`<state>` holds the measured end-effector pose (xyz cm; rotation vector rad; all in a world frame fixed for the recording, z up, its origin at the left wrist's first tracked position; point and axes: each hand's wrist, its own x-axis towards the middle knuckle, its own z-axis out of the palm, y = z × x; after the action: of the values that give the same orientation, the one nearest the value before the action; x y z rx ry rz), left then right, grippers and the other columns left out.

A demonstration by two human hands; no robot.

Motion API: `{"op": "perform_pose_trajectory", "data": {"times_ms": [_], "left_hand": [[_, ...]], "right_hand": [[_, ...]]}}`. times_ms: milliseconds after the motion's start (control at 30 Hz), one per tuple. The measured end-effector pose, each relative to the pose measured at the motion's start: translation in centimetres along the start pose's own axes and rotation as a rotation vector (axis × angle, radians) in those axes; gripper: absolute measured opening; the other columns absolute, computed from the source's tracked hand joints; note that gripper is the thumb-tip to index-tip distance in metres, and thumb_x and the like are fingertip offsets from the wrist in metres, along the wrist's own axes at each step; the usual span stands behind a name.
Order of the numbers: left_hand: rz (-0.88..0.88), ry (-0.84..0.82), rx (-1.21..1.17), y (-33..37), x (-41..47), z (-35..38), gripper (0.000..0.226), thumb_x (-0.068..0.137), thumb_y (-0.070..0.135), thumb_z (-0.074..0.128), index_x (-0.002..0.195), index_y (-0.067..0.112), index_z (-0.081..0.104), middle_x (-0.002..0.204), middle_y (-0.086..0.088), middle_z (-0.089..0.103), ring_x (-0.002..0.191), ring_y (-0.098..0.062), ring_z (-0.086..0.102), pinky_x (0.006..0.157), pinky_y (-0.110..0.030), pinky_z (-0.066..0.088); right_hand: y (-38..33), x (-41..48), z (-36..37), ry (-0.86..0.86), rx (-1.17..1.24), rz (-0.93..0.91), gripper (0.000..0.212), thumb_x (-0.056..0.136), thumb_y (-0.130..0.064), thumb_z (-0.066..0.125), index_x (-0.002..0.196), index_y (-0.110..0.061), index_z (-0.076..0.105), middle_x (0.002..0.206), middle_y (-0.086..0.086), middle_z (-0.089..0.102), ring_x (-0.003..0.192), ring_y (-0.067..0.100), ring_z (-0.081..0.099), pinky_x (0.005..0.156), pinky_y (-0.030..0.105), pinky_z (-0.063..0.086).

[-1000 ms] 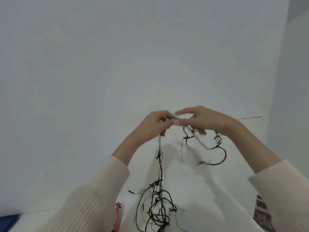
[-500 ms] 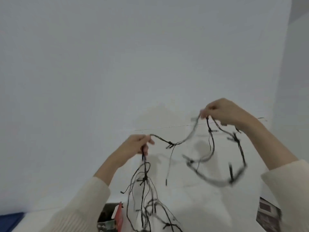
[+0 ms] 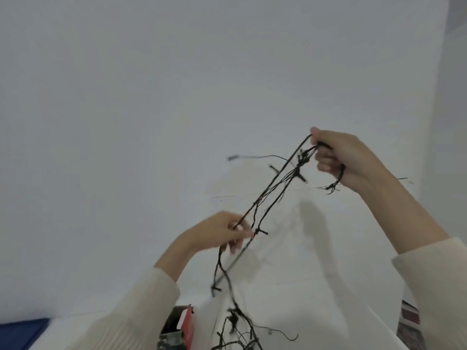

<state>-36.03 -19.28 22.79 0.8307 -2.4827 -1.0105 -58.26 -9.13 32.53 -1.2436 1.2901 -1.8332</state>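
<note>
A black string of lights [image 3: 255, 203] runs taut from two o'clock to the centre, and its tangle hangs toward six beside a red box [image 3: 187, 324]. The right hand [image 3: 346, 157] curls its fingers round gathered loops. The left hand [image 3: 217, 233] pinches one strand. Untangling looks midway. The next move probably calls for working that strand loose.

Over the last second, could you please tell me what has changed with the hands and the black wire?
The hands, touching a second ago, have drawn apart: the right hand rose rightward gripping the black wire, the left hand dropped lower, pinching it. The slack loop is now pulled into straight strands between them. Both kept hold; the tangle still hangs below, by the red box.
</note>
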Motion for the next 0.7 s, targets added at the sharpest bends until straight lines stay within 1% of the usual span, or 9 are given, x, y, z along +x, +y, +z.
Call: {"op": "perform_pose_trajectory", "data": {"times_ms": [133, 200, 267, 300, 333, 400, 467, 567, 700], "left_hand": [[-0.101, 0.09, -0.312, -3.2, -1.3, -0.7, 0.013, 0.092, 0.019, 0.057, 0.091, 0.009, 0.065, 0.062, 0.001, 0.056, 0.056, -0.012, 0.056, 0.059, -0.025, 0.05], [-0.06, 0.226, -0.548, -1.7, -1.2, -2.0, 0.013, 0.093, 0.019, 0.054, 0.091, 0.01, 0.063, 0.061, 0.002, 0.044, 0.049, -0.009, 0.044, 0.05, -0.02, 0.044], [-0.014, 0.297, -0.491, 1.1, -0.8, -3.1, 0.015, 0.095, 0.021, 0.051, 0.092, 0.012, 0.062, 0.059, 0.004, 0.038, 0.044, -0.008, 0.032, 0.043, -0.017, 0.03], [0.015, 0.306, -0.394, 2.7, -0.5, -3.3, 0.016, 0.096, 0.023, 0.051, 0.092, 0.013, 0.063, 0.057, 0.005, 0.038, 0.044, -0.008, 0.03, 0.042, -0.016, 0.026], [0.052, 0.301, -0.304, 4.3, -0.2, -3.4, 0.016, 0.095, 0.025, 0.051, 0.091, 0.015, 0.063, 0.056, 0.006, 0.04, 0.043, -0.008, 0.029, 0.042, -0.016, 0.025], [0.108, 0.266, -0.186, 6.9, 0.4, -3.2, 0.017, 0.093, 0.029, 0.054, 0.089, 0.018, 0.066, 0.057, 0.007, 0.043, 0.043, -0.006, 0.031, 0.043, -0.016, 0.026], [0.123, 0.238, -0.125, 8.4, 0.9, -3.0, 0.018, 0.092, 0.027, 0.057, 0.092, 0.013, 0.068, 0.058, 0.006, 0.044, 0.042, -0.005, 0.033, 0.043, -0.015, 0.028], [0.13, 0.292, -0.19, 8.1, 1.1, -3.1, 0.019, 0.086, 0.027, 0.065, 0.1, 0.013, 0.065, 0.058, 0.005, 0.045, 0.041, -0.005, 0.034, 0.043, -0.015, 0.031], [0.063, 0.187, -0.314, 4.3, 0.4, -2.2, 0.031, 0.083, 0.02, 0.069, 0.11, 0.014, 0.055, 0.056, 0.006, 0.05, 0.049, -0.011, 0.045, 0.053, -0.021, 0.046]], "right_hand": [[0.9, 0.3, -1.9, 0.16, -0.315, -0.128, 0.031, 0.092, -0.025, 0.056, 0.063, -0.013, 0.058, 0.041, -0.008, 0.036, 0.037, 0.008, 0.031, 0.041, 0.021, 0.031], [1.4, 0.1, -1.9, 0.133, -0.59, -0.139, 0.028, 0.091, -0.028, 0.056, 0.068, -0.013, 0.062, 0.054, -0.003, 0.041, 0.049, 0.013, 0.038, 0.048, 0.022, 0.033], [1.7, -0.5, -1.2, 0.037, -0.891, -0.142, 0.02, 0.088, -0.035, 0.06, 0.091, -0.017, 0.066, 0.073, -0.005, 0.049, 0.061, 0.014, 0.045, 0.057, 0.024, 0.034], [1.7, -0.9, -0.6, -0.035, -0.953, -0.123, 0.027, 0.085, -0.041, 0.062, 0.106, -0.023, 0.062, 0.082, -0.006, 0.052, 0.064, 0.012, 0.046, 0.059, 0.024, 0.035], [1.6, -1.4, 0.2, -0.115, -0.932, -0.09, 0.036, 0.082, -0.046, 0.063, 0.115, -0.033, 0.056, 0.085, -0.007, 0.053, 0.061, 0.01, 0.046, 0.058, 0.024, 0.035], [1.5, -2.2, 2.0, -0.305, -0.784, -0.028, 0.038, 0.08, -0.051, 0.064, 0.116, -0.043, 0.053, 0.068, -0.006, 0.047, 0.051, 0.011, 0.041, 0.052, 0.021, 0.035], [1.9, -2.3, 3.2, -0.431, -0.663, -0.022, 0.028, 0.082, -0.045, 0.064, 0.107, -0.033, 0.063, 0.056, -0.005, 0.037, 0.05, 0.013, 0.035, 0.047, 0.021, 0.034], [2.2, -2.0, 3.2, -0.432, -0.571, -0.013, 0.022, 0.087, -0.034, 0.062, 0.088, -0.013, 0.069, 0.049, -0.006, 0.029, 0.047, 0.011, 0.029, 0.044, 0.02, 0.032], [1.9, -1.5, 2.0, -0.352, -0.392, 0.022, 0.023, 0.09, -0.028, 0.059, 0.073, -0.013, 0.064, 0.044, -0.01, 0.029, 0.043, 0.009, 0.026, 0.04, 0.019, 0.028]]}}
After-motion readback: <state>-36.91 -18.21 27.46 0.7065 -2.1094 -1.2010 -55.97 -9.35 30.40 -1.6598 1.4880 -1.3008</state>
